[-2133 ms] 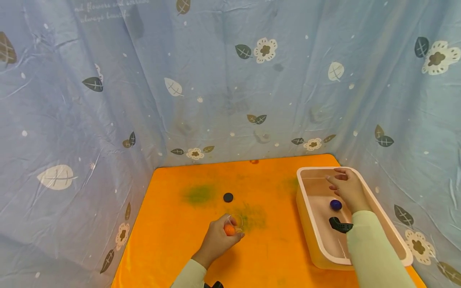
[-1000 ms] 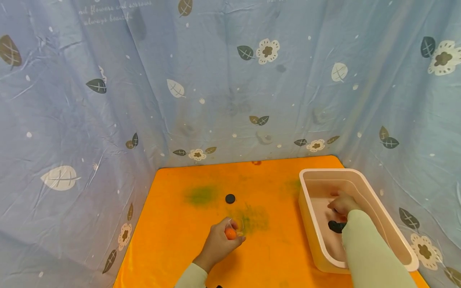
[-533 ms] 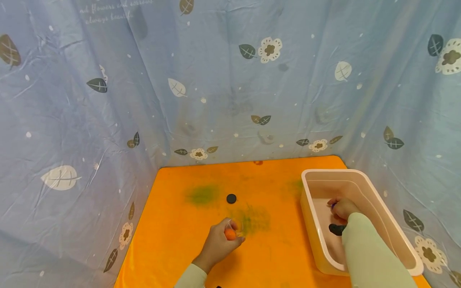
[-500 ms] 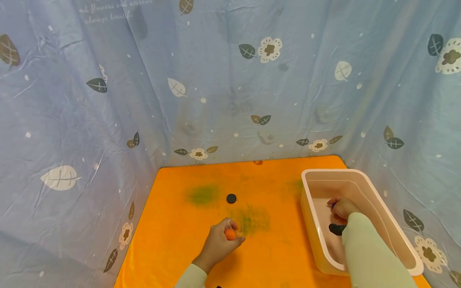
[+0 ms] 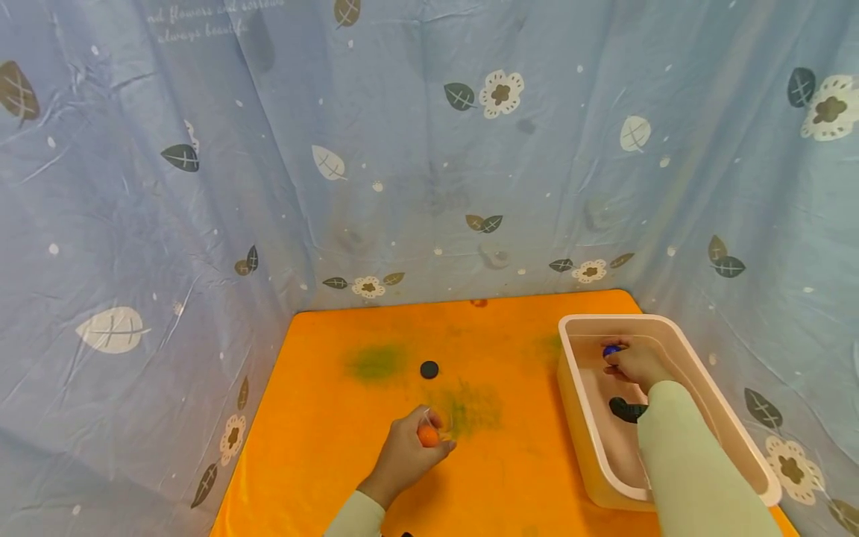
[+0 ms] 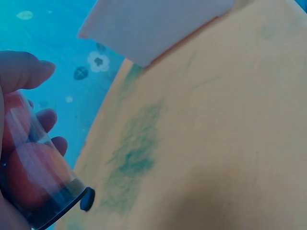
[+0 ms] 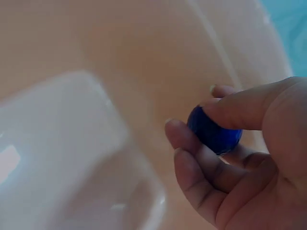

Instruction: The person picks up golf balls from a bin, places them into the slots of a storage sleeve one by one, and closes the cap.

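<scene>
My left hand (image 5: 408, 447) grips a clear cylindrical container (image 6: 43, 158) above the orange table. Inside it, the left wrist view shows two orange balls (image 6: 36, 175); from the head only one is plain. My right hand (image 5: 636, 364) is inside the pale pink bin (image 5: 582, 418) at the right. It pinches a dark blue ball (image 7: 214, 130) between thumb and fingers, raised off the bin floor. A small black disc (image 5: 429, 369) lies flat on the table beyond the left hand.
The orange tabletop (image 5: 335, 447) carries green stains. Patterned blue curtains (image 5: 416, 149) stand at the back and both sides. The bin's rim rises around the right hand. A black band with a dark module (image 5: 625, 409) is on the right wrist.
My right hand went down into the bin, took hold of the blue ball and has lifted it toward the bin's far end. The left hand has stayed almost still with the container.
</scene>
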Available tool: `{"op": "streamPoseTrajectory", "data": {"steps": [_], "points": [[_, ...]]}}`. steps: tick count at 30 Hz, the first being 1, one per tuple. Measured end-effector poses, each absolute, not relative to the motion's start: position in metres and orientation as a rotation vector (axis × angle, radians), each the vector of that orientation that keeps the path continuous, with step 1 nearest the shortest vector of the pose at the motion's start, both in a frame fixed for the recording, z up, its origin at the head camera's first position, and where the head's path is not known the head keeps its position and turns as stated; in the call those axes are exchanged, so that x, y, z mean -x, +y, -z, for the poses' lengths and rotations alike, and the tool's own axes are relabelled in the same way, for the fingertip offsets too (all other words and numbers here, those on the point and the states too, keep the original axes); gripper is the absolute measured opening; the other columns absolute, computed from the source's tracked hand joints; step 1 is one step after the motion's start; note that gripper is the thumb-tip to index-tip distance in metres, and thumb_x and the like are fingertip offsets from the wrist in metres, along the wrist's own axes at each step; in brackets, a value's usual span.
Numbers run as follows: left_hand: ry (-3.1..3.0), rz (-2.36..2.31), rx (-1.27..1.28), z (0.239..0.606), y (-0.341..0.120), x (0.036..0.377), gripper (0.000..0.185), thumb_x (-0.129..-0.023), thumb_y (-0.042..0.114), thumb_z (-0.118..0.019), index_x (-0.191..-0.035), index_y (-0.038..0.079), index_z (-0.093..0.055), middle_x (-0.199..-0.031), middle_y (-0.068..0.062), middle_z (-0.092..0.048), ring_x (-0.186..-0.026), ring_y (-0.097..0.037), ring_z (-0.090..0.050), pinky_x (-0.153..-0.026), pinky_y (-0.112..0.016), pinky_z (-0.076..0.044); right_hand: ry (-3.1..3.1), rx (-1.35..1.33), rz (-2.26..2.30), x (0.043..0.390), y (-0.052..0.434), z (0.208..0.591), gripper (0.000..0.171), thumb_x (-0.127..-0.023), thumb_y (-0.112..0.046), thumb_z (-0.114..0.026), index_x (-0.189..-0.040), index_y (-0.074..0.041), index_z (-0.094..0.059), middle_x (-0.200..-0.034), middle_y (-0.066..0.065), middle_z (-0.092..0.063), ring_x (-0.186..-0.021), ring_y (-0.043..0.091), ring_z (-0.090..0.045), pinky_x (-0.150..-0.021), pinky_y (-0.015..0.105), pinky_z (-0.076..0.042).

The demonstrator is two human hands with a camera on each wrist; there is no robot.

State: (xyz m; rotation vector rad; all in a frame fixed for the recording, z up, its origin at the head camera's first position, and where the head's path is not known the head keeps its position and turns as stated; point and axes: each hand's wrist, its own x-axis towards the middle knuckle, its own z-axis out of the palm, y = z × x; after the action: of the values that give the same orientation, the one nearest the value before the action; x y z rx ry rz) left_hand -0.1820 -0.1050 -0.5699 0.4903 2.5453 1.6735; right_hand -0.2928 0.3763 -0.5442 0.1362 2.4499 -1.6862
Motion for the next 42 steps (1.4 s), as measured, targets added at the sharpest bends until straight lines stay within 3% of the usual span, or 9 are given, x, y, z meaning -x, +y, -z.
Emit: {"op": "streamPoseTrajectory", "data": {"steps": [4, 10, 17, 25, 36, 42], "points": [[2.543, -1.674, -0.493, 0.570, -0.106, 0.181, 0.032, -0.089, 0.018, -0.092, -0.106, 0.014, -0.065, -0.086, 0.004, -0.068, -0.065, -0.011, -0.065, -0.060, -0.027, -0.056, 2.456, -0.091, 1.763, 0.294, 0.372, 0.534, 0.037, -0.106, 0.007, -0.057, -0.141, 0.018, -0.050, -0.114, 0.023, -0.060, -0.086, 0.027, -0.075, -0.076, 0.032, -0.062], [2.543, -1.680, -0.506, 0.571, -0.107, 0.182, 0.034, -0.089, 0.018, -0.093, -0.107, 0.007, -0.066, -0.085, 0.004, -0.069, -0.065, -0.011, -0.065, -0.059, -0.027, -0.055, 2.528, -0.069, 1.812, 0.289, 0.359, 0.513, 0.045, -0.112, -0.001, -0.057, -0.152, 0.015, -0.045, -0.135, 0.037, -0.053, -0.090, 0.020, -0.075, -0.080, 0.030, -0.061], [2.537, -1.683, -0.516, 0.570, -0.107, 0.183, 0.035, -0.090, 0.019, -0.092, -0.108, 0.005, -0.066, -0.088, 0.004, -0.069, -0.066, -0.012, -0.066, -0.059, -0.028, -0.056, 2.512, -0.121, 1.902, 0.281, 0.346, 0.489, 0.052, -0.115, -0.020, -0.061, -0.157, 0.006, -0.046, -0.141, 0.029, -0.046, -0.092, 0.012, -0.074, -0.080, 0.024, -0.058], [2.538, -1.675, -0.521, 0.569, -0.108, 0.183, 0.034, -0.090, 0.019, -0.092, -0.108, 0.006, -0.066, -0.090, 0.003, -0.069, -0.064, -0.012, -0.064, -0.058, -0.028, -0.056, 2.576, -0.070, 1.972, 0.270, 0.330, 0.470, 0.047, -0.111, -0.030, -0.069, -0.148, -0.004, -0.057, -0.138, 0.022, -0.045, -0.094, 0.011, -0.072, -0.085, 0.022, -0.057], [2.534, -1.669, -0.519, 0.567, -0.106, 0.183, 0.032, -0.090, 0.017, -0.092, -0.108, 0.008, -0.066, -0.088, 0.003, -0.069, -0.066, -0.013, -0.066, -0.059, -0.028, -0.056, 2.591, 0.115, 2.110, 0.255, 0.298, 0.445, 0.045, -0.108, -0.026, -0.073, -0.147, -0.007, -0.061, -0.136, 0.018, -0.048, -0.096, 0.019, -0.073, -0.086, 0.023, -0.058], [2.559, -1.658, -0.511, 0.568, -0.105, 0.184, 0.032, -0.089, 0.019, -0.092, -0.106, 0.013, -0.065, -0.089, 0.004, -0.069, -0.067, -0.012, -0.067, -0.060, -0.028, -0.056, 2.490, 0.223, 2.123, 0.245, 0.275, 0.434, 0.045, -0.109, -0.023, -0.073, -0.145, 0.000, -0.059, -0.140, 0.023, -0.051, -0.104, 0.020, -0.071, -0.091, 0.027, -0.058]]}}
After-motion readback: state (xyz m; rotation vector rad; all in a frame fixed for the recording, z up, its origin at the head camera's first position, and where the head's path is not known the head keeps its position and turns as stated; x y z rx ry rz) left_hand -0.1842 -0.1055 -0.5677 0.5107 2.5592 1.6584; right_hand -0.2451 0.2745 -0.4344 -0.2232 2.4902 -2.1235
